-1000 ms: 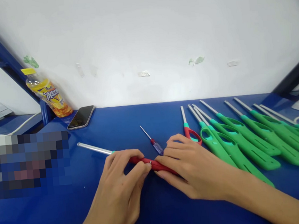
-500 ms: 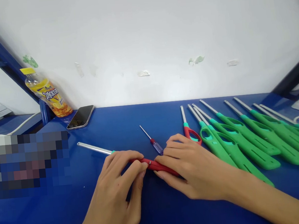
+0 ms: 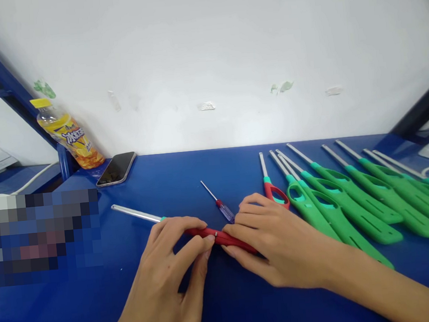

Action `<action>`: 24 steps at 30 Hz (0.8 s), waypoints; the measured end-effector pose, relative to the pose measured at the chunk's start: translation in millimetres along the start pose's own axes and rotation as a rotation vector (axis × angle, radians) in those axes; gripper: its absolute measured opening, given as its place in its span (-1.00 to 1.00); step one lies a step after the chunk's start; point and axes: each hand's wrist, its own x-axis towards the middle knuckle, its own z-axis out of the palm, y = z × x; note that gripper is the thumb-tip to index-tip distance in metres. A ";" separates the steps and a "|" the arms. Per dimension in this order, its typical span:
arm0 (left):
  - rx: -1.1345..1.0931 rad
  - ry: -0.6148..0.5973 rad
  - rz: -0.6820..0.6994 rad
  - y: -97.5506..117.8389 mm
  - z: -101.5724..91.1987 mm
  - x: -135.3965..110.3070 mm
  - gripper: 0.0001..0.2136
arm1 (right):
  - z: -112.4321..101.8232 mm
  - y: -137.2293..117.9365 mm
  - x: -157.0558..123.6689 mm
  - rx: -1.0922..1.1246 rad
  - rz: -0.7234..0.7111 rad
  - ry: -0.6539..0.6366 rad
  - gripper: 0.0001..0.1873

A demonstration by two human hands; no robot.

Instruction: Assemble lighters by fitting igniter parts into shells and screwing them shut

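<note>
A red long-nosed lighter [image 3: 227, 239] with a metal tube pointing left lies on the blue table [image 3: 227, 305] in front of me. My left hand [image 3: 172, 275] pinches its body near the middle with thumb and forefinger. My right hand [image 3: 274, 243] is closed over the handle end and presses it down. A small red-handled screwdriver [image 3: 220, 205] lies loose just behind the lighter, between my hands.
A row of several green lighters [image 3: 353, 199] and one red-handled lighter [image 3: 271, 188] lies at the right. A phone [image 3: 116, 168] and an orange drink bottle [image 3: 68, 133] sit at the back left. A blue frame post stands far left.
My left fingers have shifted slightly along the red lighter; otherwise both hands and the lighter stay in place.
</note>
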 end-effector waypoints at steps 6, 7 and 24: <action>-0.015 -0.013 0.011 0.9 -0.4 2.1 -0.76 | -0.3 -0.6 0.0 0.003 0.007 -0.002 -0.66; -0.013 -0.014 0.014 1.0 -0.5 2.3 -0.75 | -0.2 -0.4 0.0 0.002 0.007 -0.001 -0.66; -0.029 0.000 0.028 1.4 -0.4 3.1 -0.76 | -0.5 0.3 0.2 0.008 0.014 -0.006 -0.67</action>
